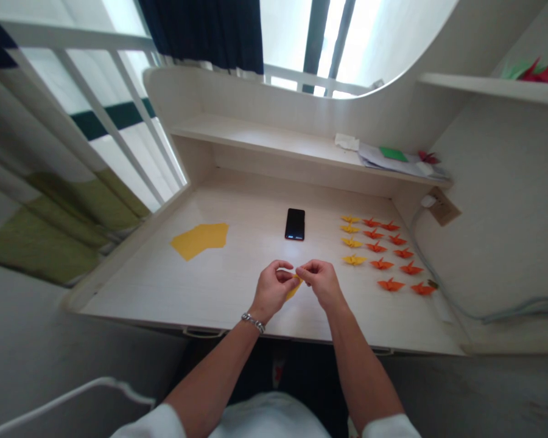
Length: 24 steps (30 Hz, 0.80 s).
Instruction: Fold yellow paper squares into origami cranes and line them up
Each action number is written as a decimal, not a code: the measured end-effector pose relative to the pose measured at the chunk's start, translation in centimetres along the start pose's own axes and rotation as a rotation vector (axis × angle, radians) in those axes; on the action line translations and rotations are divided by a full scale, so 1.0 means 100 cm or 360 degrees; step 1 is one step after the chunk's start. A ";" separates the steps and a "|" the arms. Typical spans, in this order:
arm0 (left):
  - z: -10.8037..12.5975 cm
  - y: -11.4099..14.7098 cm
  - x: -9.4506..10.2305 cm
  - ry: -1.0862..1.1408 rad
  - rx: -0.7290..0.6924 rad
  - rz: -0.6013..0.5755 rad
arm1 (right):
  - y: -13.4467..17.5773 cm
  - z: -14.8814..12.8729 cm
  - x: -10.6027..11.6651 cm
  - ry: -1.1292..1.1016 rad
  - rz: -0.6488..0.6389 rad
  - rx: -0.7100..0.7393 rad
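As both hands (271,289) (321,282) pinch folded yellow paper (293,293), spiky orange cranes (381,264), glossy phone (295,223)

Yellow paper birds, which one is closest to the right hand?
The front yellow bird, nearest the right hand; the other three yellow birds line up behind it.

Pale wooden desk (251,194), long matching shelf (256,137) behind. White slatted railing (82,38), left. Navy fabric curtain (210,33), rear. Off-white wall (497,201), right.

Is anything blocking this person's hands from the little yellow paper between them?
Nothing visible: the left hand and right hand both hold the yellow paper. The black phone lies beyond them, not in between.
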<state>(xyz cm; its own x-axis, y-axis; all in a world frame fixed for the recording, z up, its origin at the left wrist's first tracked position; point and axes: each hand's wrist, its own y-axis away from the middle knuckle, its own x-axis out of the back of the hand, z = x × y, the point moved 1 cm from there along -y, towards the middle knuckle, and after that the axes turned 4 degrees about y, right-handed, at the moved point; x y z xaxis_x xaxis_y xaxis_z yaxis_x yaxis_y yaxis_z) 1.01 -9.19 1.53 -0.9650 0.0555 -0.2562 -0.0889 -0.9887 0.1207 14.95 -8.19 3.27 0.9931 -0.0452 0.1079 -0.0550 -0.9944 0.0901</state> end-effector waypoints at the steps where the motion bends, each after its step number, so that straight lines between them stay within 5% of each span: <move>1: 0.000 0.000 0.000 0.0006 0.0010 0.0002 | -0.001 0.000 0.001 0.0018 -0.0020 -0.0013; 13: 0.003 -0.001 0.000 0.0077 0.0032 0.0125 | -0.009 0.000 0.004 -0.0279 0.0037 -0.0142; 20: 0.001 -0.003 0.001 0.0089 0.0009 0.0097 | -0.007 0.003 0.002 0.0084 -0.0020 0.0096; 24: 0.002 -0.006 0.002 0.0160 -0.0005 0.0176 | -0.007 0.009 -0.007 -0.0051 0.0053 0.0003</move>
<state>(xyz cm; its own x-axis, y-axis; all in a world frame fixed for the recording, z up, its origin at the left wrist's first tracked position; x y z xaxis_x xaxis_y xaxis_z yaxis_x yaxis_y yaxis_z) 0.77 -8.51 1.61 -0.9394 -0.0678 -0.3361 0.0175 -0.9884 0.1505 14.40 -7.59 2.24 0.9936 -0.0811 0.0788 -0.0878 -0.9925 0.0852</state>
